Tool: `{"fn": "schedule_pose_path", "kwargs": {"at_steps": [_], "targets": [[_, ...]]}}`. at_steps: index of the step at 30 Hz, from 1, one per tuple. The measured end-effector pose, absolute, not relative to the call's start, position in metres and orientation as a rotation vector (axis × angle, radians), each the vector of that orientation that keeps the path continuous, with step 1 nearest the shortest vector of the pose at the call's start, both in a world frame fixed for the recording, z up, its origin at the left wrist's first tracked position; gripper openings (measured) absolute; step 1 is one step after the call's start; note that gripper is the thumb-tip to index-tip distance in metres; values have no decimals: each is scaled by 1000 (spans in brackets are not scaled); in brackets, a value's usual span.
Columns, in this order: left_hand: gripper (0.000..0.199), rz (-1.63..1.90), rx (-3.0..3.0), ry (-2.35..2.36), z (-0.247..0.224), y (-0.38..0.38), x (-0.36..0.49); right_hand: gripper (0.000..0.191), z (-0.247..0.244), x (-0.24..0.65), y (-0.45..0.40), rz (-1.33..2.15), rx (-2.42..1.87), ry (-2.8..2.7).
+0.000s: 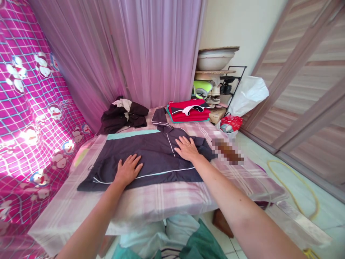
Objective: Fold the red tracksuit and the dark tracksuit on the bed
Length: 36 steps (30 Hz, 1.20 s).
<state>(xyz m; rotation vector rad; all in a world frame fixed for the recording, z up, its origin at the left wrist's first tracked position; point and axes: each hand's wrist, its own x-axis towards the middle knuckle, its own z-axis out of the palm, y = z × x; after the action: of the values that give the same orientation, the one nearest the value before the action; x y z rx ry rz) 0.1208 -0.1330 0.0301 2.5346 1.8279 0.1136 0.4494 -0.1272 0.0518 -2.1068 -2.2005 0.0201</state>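
A dark navy hooded jacket (153, 153) with white piping and a light teal strip lies spread on the table, its hood pointing to the far side. My left hand (128, 169) rests flat on the jacket's lower part, fingers spread. On its upper part, near the white-edged front line, my right hand (187, 148) lies flat with the fingers apart. Neither hand grips the cloth.
A plaid cloth (172, 199) covers the table. Folded red and teal clothes (188, 114) are stacked at the back; a dark heap of clothes (121, 115) sits back left. Right of the jacket is a blurred brown item (229, 153). A shoe rack (234, 84) stands behind.
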Motion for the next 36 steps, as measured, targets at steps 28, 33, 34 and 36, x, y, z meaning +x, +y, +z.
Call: {"fn": "schedule_pose_path", "kwargs": {"at_steps": [28, 33, 34, 36], "targets": [[62, -13, 2486, 1941, 87, 95, 23, 51, 68, 449, 74, 104, -2130, -2089], [60, -63, 2429, 1905, 85, 115, 8, 31, 63, 458, 91, 224, -2096, -2019], [57, -60, 2451, 1891, 89, 115, 6, 30, 65, 459, 91, 268, -2064, -1968], [52, -48, 2515, 1863, 97, 109, 1, 28, 70, 464, 87, 389, -1956, -1875]]}}
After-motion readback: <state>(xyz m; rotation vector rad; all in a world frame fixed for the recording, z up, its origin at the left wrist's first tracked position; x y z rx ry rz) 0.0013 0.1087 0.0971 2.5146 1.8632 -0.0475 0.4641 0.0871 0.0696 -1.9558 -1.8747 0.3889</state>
